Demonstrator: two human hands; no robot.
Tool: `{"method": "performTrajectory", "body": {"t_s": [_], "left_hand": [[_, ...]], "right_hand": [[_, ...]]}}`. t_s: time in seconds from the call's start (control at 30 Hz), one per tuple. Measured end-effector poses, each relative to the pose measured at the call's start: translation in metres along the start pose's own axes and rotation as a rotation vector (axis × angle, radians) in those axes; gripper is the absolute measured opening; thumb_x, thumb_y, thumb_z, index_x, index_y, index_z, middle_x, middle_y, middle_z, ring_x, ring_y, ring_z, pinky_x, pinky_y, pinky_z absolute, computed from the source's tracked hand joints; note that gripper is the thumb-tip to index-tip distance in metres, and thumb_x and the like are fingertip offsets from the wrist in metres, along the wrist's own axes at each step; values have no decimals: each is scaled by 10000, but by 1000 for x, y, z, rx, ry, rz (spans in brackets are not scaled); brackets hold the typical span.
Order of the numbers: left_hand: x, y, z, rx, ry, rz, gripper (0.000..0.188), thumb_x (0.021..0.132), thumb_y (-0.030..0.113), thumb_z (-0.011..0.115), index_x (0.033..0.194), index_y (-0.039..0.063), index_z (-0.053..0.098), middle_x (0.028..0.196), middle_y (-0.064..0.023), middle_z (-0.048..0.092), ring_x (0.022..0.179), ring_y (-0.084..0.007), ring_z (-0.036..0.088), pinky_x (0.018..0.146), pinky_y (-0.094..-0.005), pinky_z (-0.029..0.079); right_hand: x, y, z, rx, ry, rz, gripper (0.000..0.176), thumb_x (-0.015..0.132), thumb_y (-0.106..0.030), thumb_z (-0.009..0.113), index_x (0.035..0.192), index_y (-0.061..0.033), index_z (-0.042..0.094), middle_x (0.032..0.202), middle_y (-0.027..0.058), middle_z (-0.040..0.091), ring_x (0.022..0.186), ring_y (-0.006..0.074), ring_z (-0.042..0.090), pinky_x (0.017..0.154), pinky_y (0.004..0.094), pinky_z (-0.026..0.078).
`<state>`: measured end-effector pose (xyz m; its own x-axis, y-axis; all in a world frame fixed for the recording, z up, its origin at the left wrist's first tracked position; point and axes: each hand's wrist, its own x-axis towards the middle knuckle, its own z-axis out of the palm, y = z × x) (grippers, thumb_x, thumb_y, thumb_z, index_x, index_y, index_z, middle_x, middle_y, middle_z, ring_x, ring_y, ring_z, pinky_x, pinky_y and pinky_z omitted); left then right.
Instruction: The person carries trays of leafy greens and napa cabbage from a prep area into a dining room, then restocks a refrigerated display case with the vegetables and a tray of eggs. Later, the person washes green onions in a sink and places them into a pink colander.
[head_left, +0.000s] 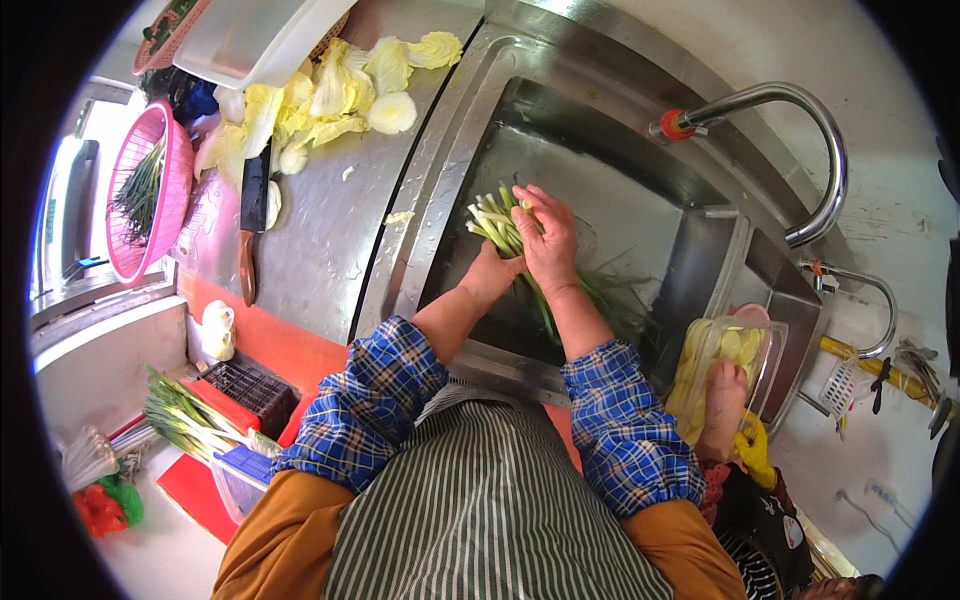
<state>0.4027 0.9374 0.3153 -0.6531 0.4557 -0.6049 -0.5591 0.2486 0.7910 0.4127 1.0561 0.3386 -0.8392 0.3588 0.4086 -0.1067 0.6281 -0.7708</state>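
Over the large stainless steel sink (637, 180) I hold a bunch of green onions (491, 219), its pale root ends pointing up and away from me. My left hand (486, 274) grips the stalks from the left side. Against the same bunch, close to the white ends, rests my right hand (549, 236), fingers curled over it. The green leaves trail down into water in the basin, partly hidden by my right forearm.
A cleaver (255, 202) and cabbage leaves (337, 86) lie on the left counter, beside a pink basket (178, 187) of greens. A chrome faucet (829, 150) arches over the right rim. At right, a co-worker's hand (725, 397) reaches into a clear plastic container (772, 352).
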Motion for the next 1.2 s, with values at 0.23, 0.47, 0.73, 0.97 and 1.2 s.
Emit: {"method": "performTrajectory", "body": {"t_s": [0.23,0.47,0.73,0.97,1.2], "left_hand": [[-48,10,-31,-187,274,267,409,922,72,619,1311,-32,549,1292,-147,588,1137,-199,586,938,-295,473],[-87,40,-58,138,373,692,169,818,104,741,983,66,727,995,-63,647,903,-180,630,780,-274,503],[-89,10,-128,-423,355,379,226,1039,275,471,1069,51,468,804,-61,624,544,-91,512,526,-216,443],[-98,-37,-143,-644,9,379,220,992,290,577,1125,115,564,1025,-6,609,857,-90,557,727,-231,473],[-103,-54,-161,-1224,-206,202,269,972,265,608,1153,75,553,1033,-40,604,884,-132,570,781,-262,476]], "right_hand": [[-12,-15,8,-103,-70,-89,280,836,-175,709,1114,-148,706,1079,84,681,1012,296,603,900,413,463],[-34,-73,10,-2,-332,-45,355,815,-152,715,1154,-57,664,1108,132,663,1041,337,592,915,447,458],[10,-184,34,-3,-419,-202,612,794,-156,733,1356,-56,511,1210,182,603,1112,356,552,967,437,441],[-11,-294,203,-110,-943,-251,726,827,-290,720,1456,-172,376,1103,171,565,1052,332,596,853,437,532],[-35,-298,326,-472,-924,-128,481,801,-450,714,1118,-144,520,1081,139,587,988,301,630,742,438,552]]}}
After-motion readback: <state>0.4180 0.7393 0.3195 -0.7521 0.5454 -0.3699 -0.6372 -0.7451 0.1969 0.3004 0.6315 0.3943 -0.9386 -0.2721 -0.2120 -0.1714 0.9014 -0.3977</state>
